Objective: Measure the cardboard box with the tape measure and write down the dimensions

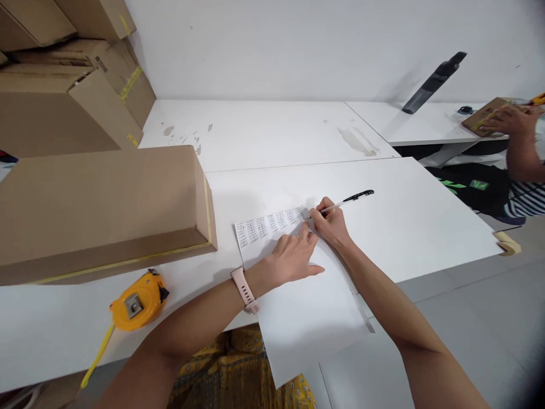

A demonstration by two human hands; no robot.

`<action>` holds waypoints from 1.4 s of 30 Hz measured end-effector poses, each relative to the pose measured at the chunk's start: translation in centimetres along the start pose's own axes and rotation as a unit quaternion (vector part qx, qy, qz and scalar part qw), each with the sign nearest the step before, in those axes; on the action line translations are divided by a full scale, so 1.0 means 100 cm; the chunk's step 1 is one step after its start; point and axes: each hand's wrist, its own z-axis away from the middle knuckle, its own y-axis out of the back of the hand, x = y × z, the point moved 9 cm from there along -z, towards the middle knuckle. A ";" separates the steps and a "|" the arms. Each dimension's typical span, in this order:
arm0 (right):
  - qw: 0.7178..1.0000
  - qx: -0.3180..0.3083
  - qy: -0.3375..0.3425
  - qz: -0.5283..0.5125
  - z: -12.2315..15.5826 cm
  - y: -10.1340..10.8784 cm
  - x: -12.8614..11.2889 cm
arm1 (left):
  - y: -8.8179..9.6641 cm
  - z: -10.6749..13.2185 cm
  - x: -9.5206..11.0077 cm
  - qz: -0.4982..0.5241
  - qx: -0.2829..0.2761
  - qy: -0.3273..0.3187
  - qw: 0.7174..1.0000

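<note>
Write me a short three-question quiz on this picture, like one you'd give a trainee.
1. Which hand holds the pen?
2. True or false: the tape measure lies on the table with its yellow tape partly pulled out.
3. Fill the gap: the left hand rests on the ____.

Key:
1. The right hand.
2. True.
3. Paper.

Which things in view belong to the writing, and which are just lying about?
In use:
paper, under the left hand
pen, held in the right hand

Apparently just lying about:
orange tape measure
large cardboard box at left
stacked boxes behind it
dark bottle
</note>
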 end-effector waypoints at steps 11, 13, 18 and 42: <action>0.988 0.115 0.086 0.064 -0.011 0.036 0.004 | -0.004 -0.003 -0.001 0.009 -0.004 -0.006 1.000; 0.968 0.130 0.130 0.170 -0.013 0.045 0.002 | -0.006 0.000 0.002 0.007 -0.011 0.000 1.000; 0.936 0.084 0.109 0.322 -0.021 0.049 0.023 | 0.005 0.046 0.014 -0.042 0.023 -0.015 0.999; 0.917 -0.374 -0.025 -0.136 0.175 -0.108 -0.121 | -0.009 0.284 -0.108 0.444 0.211 0.176 0.853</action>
